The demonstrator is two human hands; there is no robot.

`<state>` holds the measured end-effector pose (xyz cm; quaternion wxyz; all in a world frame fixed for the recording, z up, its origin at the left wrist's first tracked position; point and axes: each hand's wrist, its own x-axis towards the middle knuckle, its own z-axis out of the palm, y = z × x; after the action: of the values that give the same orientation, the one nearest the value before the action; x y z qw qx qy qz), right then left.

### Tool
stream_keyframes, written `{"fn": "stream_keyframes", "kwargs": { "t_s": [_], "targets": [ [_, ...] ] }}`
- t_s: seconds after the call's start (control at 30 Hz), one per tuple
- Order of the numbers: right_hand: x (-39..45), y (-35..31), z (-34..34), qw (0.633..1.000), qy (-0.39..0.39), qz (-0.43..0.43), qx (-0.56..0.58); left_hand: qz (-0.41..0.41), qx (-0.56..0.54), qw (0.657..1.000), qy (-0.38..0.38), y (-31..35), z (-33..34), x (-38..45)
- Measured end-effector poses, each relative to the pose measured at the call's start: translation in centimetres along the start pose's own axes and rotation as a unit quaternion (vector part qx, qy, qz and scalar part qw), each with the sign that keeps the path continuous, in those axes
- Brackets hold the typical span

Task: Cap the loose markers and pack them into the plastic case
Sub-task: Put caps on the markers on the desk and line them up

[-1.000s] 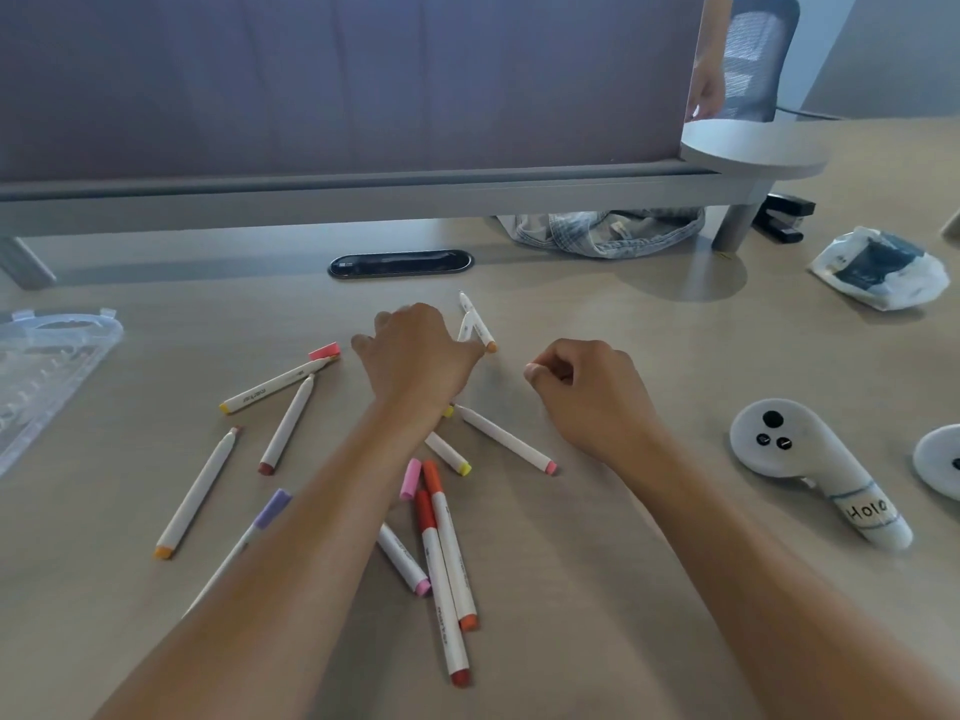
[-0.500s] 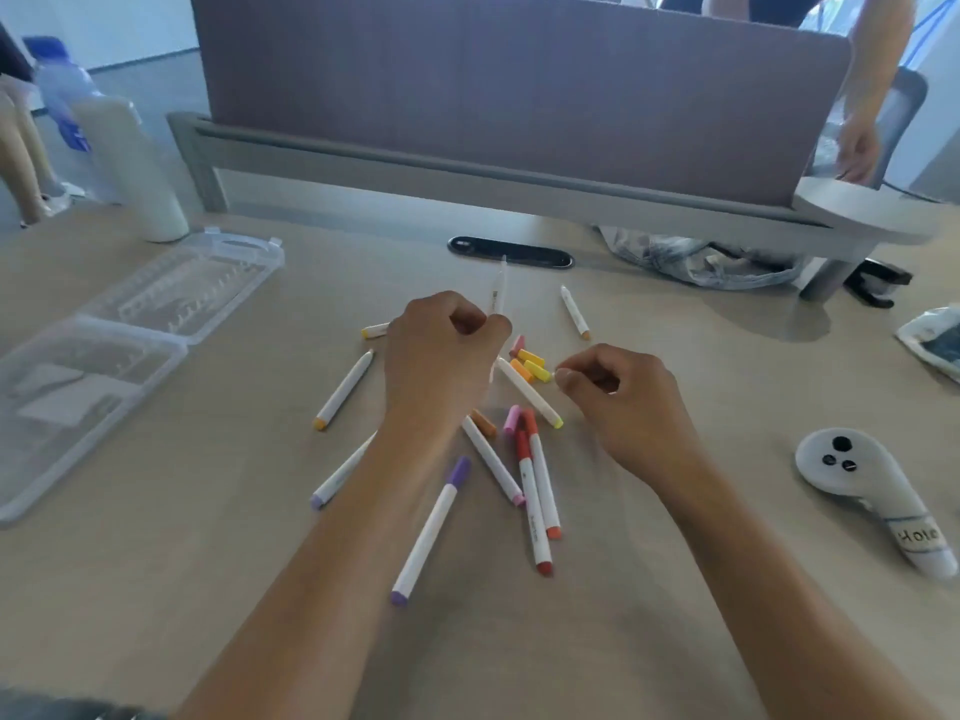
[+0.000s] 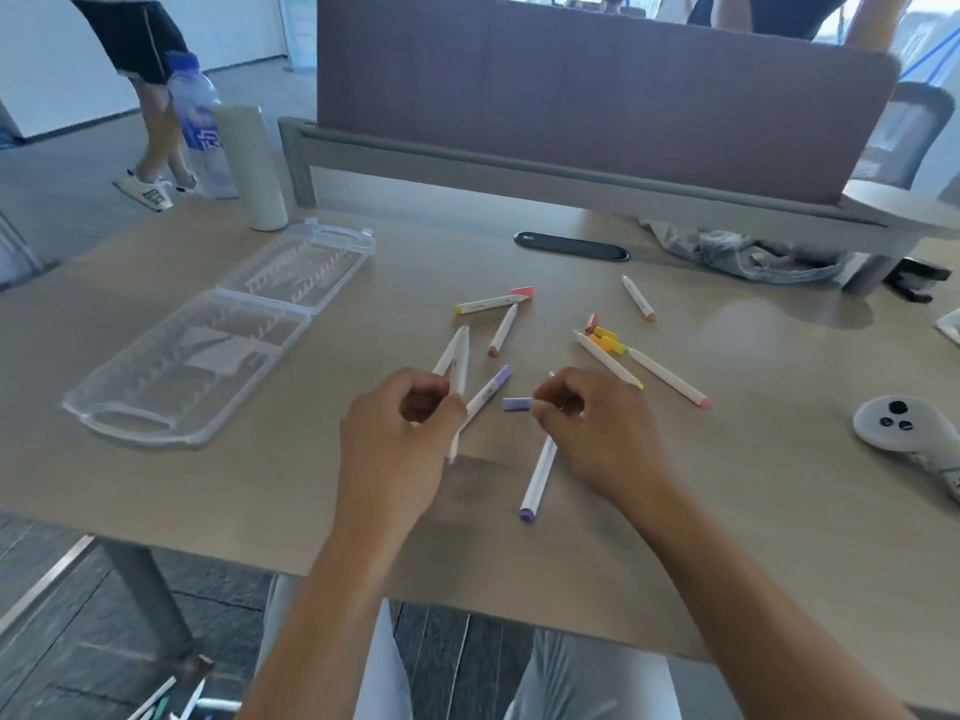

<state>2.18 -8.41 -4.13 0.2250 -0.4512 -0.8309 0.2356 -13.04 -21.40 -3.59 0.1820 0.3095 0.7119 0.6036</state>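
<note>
The left hand [image 3: 400,439] grips white markers [image 3: 459,368], ends hidden. The right hand [image 3: 587,423] pinches a purple cap [image 3: 517,404].

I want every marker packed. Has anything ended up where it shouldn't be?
Yes: some markers lie on the floor under the table's left corner, easy to miss. The case lies open and holds no markers.

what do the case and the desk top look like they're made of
Case: clear, glossy rigid plastic, it seems; the desk shows through it and its ribs look moulded.
Desk top: pale wood-grain, matte, probably laminate rather than solid wood, given the thin, even edge.
</note>
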Motion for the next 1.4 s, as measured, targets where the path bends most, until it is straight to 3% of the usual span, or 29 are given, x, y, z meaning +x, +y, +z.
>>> {"fn": "stream_keyframes", "kwargs": {
  "t_s": [0.33,0.7,0.93,1.13,1.27,1.4],
  "targets": [
    [-1.0,1.7,0.2,0.998,0.048,0.014,-0.028,-0.025,-0.032,0.999,-0.013,-1.1,-0.4,0.8],
    [1.7,-0.3,2.1,0.983,0.002,-0.051,-0.176,-0.049,-0.028,0.998,-0.002,-1.4,-0.2,1.0],
    [2.5,-0.4,2.2,0.988,0.002,-0.047,-0.150,-0.049,-0.027,0.998,-0.002,-1.5,0.2,0.9],
    [0.8,-0.1,0.7,1.000,0.008,-0.012,0.019,-0.054,-0.109,0.993,-0.010,-0.5,0.8,1.0],
    [-1.7,0.2,-0.9,0.984,0.005,-0.003,0.176,-0.068,-0.192,0.978,-0.032,1.6,2.1,1.1],
    [-3.4,0.9,-1.7,0.971,-0.011,-0.002,0.238,-0.092,-0.210,0.972,-0.054,2.1,3.2,0.9]
  ]
}}
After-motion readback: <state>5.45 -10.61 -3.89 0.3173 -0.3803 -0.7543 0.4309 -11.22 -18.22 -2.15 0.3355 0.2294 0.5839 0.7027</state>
